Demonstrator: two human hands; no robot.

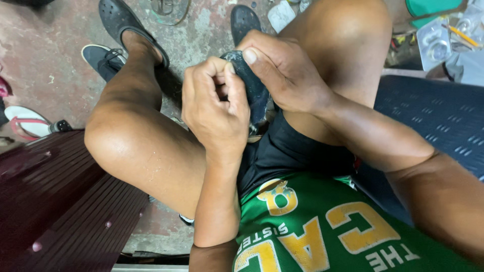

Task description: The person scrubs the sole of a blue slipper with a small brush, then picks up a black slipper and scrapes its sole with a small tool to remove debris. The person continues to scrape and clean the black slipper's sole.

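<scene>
Gripping dark shoe (pixel 252 85), both hands (pixel 247 90)

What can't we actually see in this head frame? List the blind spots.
Head view only:
- Dark object: mostly covered by the left hand and right hand; its kind and full shape can't be told.
- Left hand's fingertips: curled inward, their contact is hidden.
- Clutter on the floor at top right: small, cut by the edge.
- Sandal: cut off by the left edge and the dark red bench.
</scene>
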